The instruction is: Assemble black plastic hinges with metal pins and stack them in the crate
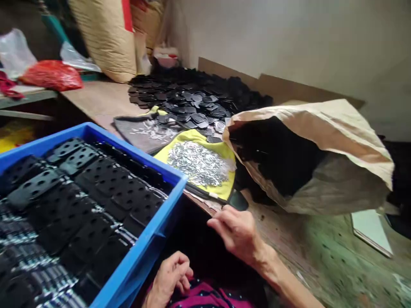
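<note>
Low in the middle, above the purple patterned clothing, my left hand (171,273) is loosely curled, and nothing shows in its fingers. My right hand (236,233) is at the table's front edge with fingers pinched together; whatever they may hold is hidden. Just beyond it lies a dark rounded piece (238,200). Small silvery metal strips (199,162) are heaped on a yellow cloth (226,193) ahead of the right hand. To the left, a blue plastic crate (167,208) is filled with rows of black dotted pieces (91,186) with shiny metal-looking edges.
A large open paper sack (349,171) with a dark interior lies on the right. Behind the cloth is a wide pile of flat black pieces (195,96). Pale strips (154,130) lie on a grey cloth. A red bag (51,75) and a tall tan sack (104,38) stand back left.
</note>
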The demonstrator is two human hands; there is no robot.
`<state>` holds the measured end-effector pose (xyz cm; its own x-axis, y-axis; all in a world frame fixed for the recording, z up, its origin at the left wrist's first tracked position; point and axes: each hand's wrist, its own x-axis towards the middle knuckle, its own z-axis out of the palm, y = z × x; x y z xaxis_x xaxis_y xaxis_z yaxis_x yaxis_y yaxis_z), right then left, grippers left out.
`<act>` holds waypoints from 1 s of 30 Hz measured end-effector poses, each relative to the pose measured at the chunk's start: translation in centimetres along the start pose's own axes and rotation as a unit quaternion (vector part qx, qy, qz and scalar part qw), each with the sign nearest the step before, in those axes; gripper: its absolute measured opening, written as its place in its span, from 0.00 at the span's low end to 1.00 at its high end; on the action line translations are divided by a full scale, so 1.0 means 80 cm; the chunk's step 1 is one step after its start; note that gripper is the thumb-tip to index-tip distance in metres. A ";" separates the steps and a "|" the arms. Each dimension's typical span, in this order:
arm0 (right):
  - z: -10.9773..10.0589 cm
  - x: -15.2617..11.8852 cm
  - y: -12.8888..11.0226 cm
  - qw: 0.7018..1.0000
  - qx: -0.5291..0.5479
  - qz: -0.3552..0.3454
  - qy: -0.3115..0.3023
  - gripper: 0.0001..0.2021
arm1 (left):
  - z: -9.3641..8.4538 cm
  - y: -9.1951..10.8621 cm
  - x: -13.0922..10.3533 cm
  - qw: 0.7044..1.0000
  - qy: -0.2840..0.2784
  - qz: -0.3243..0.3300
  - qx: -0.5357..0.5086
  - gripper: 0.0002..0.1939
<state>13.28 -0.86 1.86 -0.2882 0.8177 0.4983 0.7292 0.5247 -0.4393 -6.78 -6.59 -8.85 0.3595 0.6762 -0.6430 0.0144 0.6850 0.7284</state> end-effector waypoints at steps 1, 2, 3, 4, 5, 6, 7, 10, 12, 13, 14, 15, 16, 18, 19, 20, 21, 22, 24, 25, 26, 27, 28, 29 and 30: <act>-0.013 -0.018 0.021 0.999 -0.028 0.045 0.009 0.10 | 0.009 0.011 0.009 1.000 -0.014 0.013 0.025 0.16; -0.026 -0.034 0.040 0.995 -0.052 0.081 0.017 0.09 | 0.019 0.024 0.014 0.997 -0.021 0.041 0.054 0.16; -0.038 -0.048 0.055 0.991 -0.073 0.113 0.025 0.09 | 0.031 0.039 0.016 0.994 -0.021 0.061 0.084 0.15; -0.048 -0.059 0.068 0.986 -0.090 0.137 0.030 0.08 | 0.045 0.055 0.015 0.989 -0.022 0.083 0.122 0.13; -0.057 -0.067 0.078 0.982 -0.104 0.152 0.035 0.08 | 0.060 0.072 0.015 0.977 0.014 0.130 0.168 0.11; -0.064 -0.073 0.085 0.979 -0.115 0.163 0.036 0.07 | 0.077 0.090 0.015 0.953 0.046 0.196 0.227 0.09; -0.069 -0.077 0.091 0.977 -0.125 0.169 0.034 0.06 | 0.094 0.106 0.017 0.915 0.063 0.273 0.290 0.07; -0.077 -0.081 0.099 0.974 -0.143 0.178 0.006 0.03 | 0.140 0.147 0.039 0.777 0.075 0.428 0.456 0.04; -0.078 -0.080 0.102 0.974 -0.137 0.181 -0.007 0.03 | 0.162 0.165 0.059 0.693 0.084 0.430 0.573 0.03; -0.078 -0.079 0.102 0.975 -0.131 0.181 -0.009 0.03 | 0.169 0.171 0.068 0.659 0.090 0.415 0.621 0.04; -0.078 -0.076 0.103 0.976 -0.123 0.179 -0.012 0.04 | 0.173 0.176 0.076 0.633 0.092 0.399 0.657 0.06; -0.077 -0.073 0.103 0.978 -0.115 0.172 -0.018 0.05 | 0.176 0.178 0.082 0.615 0.094 0.386 0.681 0.08; -0.075 -0.069 0.104 0.981 -0.109 0.159 -0.029 0.07 | 0.176 0.178 0.086 0.605 0.094 0.381 0.693 0.09; -0.071 -0.056 0.108 0.986 -0.105 0.112 -0.070 0.10 | 0.171 0.175 0.091 0.604 0.091 0.390 0.689 0.11; -0.069 -0.049 0.110 0.987 -0.103 0.083 -0.094 0.12 | 0.167 0.172 0.091 0.611 0.093 0.400 0.677 0.12; -0.067 -0.042 0.113 0.986 -0.099 0.054 -0.119 0.14 | 0.162 0.169 0.092 0.621 0.096 0.411 0.660 0.14; -0.065 -0.035 0.116 0.985 -0.094 0.033 -0.142 0.16 | 0.156 0.165 0.092 0.634 0.098 0.423 0.640 0.16; -0.063 -0.029 0.118 0.982 -0.089 0.020 -0.167 0.18 | 0.150 0.162 0.092 0.648 0.095 0.435 0.617 0.18; -0.062 -0.019 0.120 0.974 -0.088 0.019 -0.208 0.20 | 0.137 0.157 0.094 0.684 0.073 0.457 0.564 0.22; -0.063 -0.016 0.119 0.969 -0.093 0.028 -0.226 0.21 | 0.130 0.156 0.095 0.704 0.056 0.464 0.535 0.24; -0.064 -0.014 0.118 0.965 -0.100 0.039 -0.240 0.21 | 0.125 0.155 0.097 0.724 0.041 0.466 0.507 0.25; -0.065 -0.012 0.117 0.961 -0.106 0.049 -0.250 0.21 | 0.120 0.154 0.098 0.743 0.031 0.464 0.482 0.26; -0.066 -0.011 0.115 0.958 -0.109 0.059 -0.259 0.21 | 0.115 0.154 0.100 0.759 0.027 0.460 0.461 0.27; -0.066 -0.010 0.113 0.955 -0.111 0.071 -0.266 0.20 | 0.112 0.153 0.102 0.769 0.027 0.457 0.445 0.27; -0.067 -0.009 0.111 0.952 -0.113 0.085 -0.272 0.19 | 0.110 0.152 0.104 0.774 0.030 0.460 0.435 0.26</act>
<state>23.31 1.95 1.60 -0.3883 0.9199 -0.0541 0.8912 0.3600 -0.2759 4.60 4.96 -3.26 0.5477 0.7982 0.2510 0.4097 -0.5174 0.7513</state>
